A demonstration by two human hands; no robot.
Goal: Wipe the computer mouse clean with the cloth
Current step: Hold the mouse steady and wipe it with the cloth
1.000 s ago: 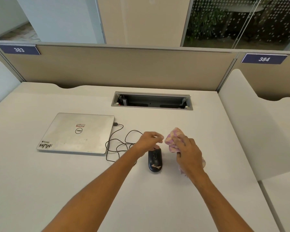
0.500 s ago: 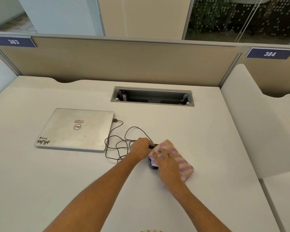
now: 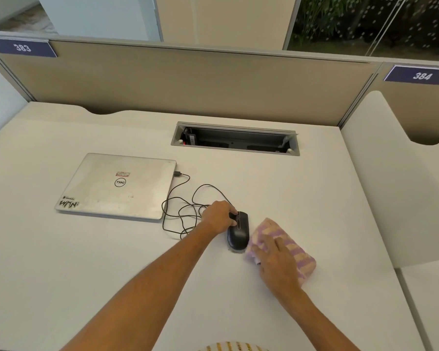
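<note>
A black wired computer mouse [image 3: 238, 235] lies on the white desk, a little right of centre. My left hand [image 3: 217, 219] grips its front left side, fingertips on the buttons. A folded pink and purple striped cloth [image 3: 287, 243] lies against the mouse's right side. My right hand [image 3: 275, 259] presses flat on top of the cloth, fingers spread, covering its near half. The top of the mouse is uncovered.
The mouse's black cable [image 3: 185, 206] loops on the desk and plugs into a closed silver laptop [image 3: 117, 186] at the left. An open cable tray [image 3: 235, 139] is set into the desk behind. Beige partitions [image 3: 188, 82] close the back, a white divider [image 3: 380, 178] the right.
My right hand brought the cloth down over the mouse, then slid it off to the right side, uncovering the mouse's top. My left hand took hold of the mouse's front.
</note>
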